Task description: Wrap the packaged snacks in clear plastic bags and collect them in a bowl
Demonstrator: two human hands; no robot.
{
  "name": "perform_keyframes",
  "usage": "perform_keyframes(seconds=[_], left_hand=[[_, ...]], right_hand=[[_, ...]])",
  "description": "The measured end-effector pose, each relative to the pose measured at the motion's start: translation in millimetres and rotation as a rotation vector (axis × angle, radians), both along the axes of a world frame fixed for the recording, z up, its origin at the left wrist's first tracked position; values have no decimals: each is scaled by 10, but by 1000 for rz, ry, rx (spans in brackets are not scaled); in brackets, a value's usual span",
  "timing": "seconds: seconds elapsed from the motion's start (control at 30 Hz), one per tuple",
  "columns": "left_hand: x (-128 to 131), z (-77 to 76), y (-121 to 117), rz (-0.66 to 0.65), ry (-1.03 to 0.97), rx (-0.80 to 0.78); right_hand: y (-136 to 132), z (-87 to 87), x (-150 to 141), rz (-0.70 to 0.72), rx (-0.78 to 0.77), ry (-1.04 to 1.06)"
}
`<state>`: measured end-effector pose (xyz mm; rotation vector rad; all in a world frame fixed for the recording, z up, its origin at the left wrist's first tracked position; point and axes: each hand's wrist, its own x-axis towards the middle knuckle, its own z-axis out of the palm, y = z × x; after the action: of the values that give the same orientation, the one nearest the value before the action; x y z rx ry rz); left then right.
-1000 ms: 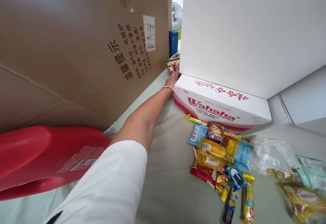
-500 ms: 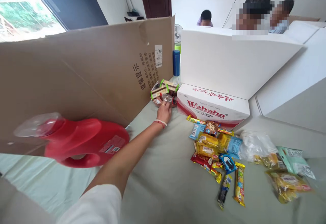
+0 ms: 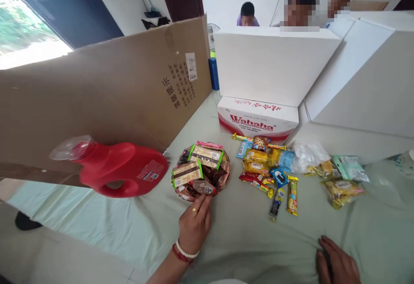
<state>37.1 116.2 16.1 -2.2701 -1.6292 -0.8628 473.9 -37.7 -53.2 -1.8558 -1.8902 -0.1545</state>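
My left hand (image 3: 194, 223), with a ring and a beaded bracelet, pinches the near rim of a clear plate (image 3: 180, 192) on the pale green cloth. The plate is heaped with wrapped snack bars (image 3: 198, 163), some in green-edged wrappers. At the bottom right, my right hand (image 3: 336, 263) lies flat on the cloth with its fingers stretched out and nothing in it. A loose pile of snack packets (image 3: 268, 167) is spread to the right of the plate.
A red detergent jug (image 3: 119, 173) lies on its side left of the plate. A brown cardboard sheet (image 3: 113, 94) walls the left, white boards (image 3: 274, 64) the back and right. A Wahaha box (image 3: 258, 119) and a blue bottle (image 3: 214, 73) stand behind. Other people sit beyond the boards.
My left hand has drawn the snack plate from the far corner by the Wahaha box back to the near middle of the cloth. My right hand has come into view.
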Motion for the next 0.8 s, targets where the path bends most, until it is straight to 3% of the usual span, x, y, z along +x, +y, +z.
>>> perform_keyframes(seconds=[0.1,0.2,0.33,0.43,0.53,0.7,0.8], left_hand=[[312,6,-146,76,43,-16],[490,51,-71,201,76,-90],[265,125,100,293,45,-89],[-22,236,48,47,-19,-3],[-120,432,-190,-150,-49,7],[43,846,-613,-306,-256,-139],[182,1070,-616,-401,-490,-238]], right_hand=[[23,127,-121,-56,-18,41],[38,213,-208,-82,-49,75],[17,216,-197,-78,-52,103],[4,179,-162,-63,-38,134],[4,151,-155,-65,-26,162],[18,161,-178,-66,-12,153],[29,190,-194,-76,-15,156]])
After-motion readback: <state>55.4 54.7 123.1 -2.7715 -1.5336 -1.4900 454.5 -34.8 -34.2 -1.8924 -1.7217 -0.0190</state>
